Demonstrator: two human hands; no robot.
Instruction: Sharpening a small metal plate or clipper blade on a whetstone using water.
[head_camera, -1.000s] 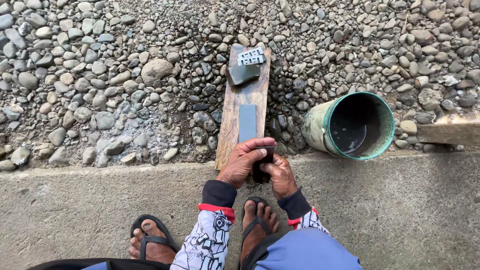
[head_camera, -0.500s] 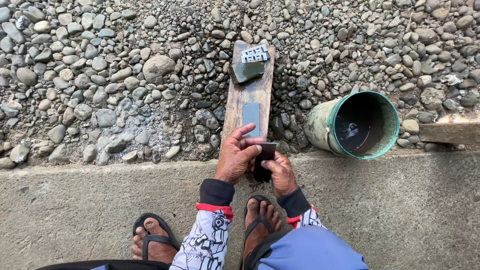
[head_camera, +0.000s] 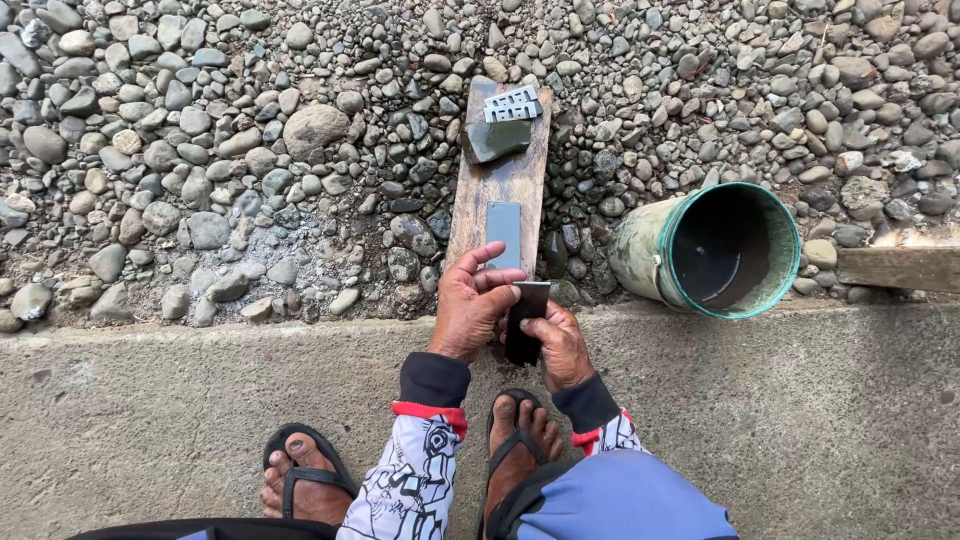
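Dark flat blade (head_camera: 526, 320) at the near end of the plank (head_camera: 500, 190), just short of the grey whetstone (head_camera: 503, 232); pinched from below by the right hand (head_camera: 560, 345); pressed flat under the left hand (head_camera: 472, 308), fingers spread. Best kept flat, angle steady, pressure even, fingertips clear of the edge; green bucket (head_camera: 715, 250) on its side, near on the gravel (head_camera: 200, 150).

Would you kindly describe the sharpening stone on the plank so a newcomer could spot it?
A wooden plank runs from the concrete curb out over the gravel. On its middle, just beyond the left hand, lies the grey stone: flat, smooth and rectangular, unlike the lumpy dark rock beyond it.
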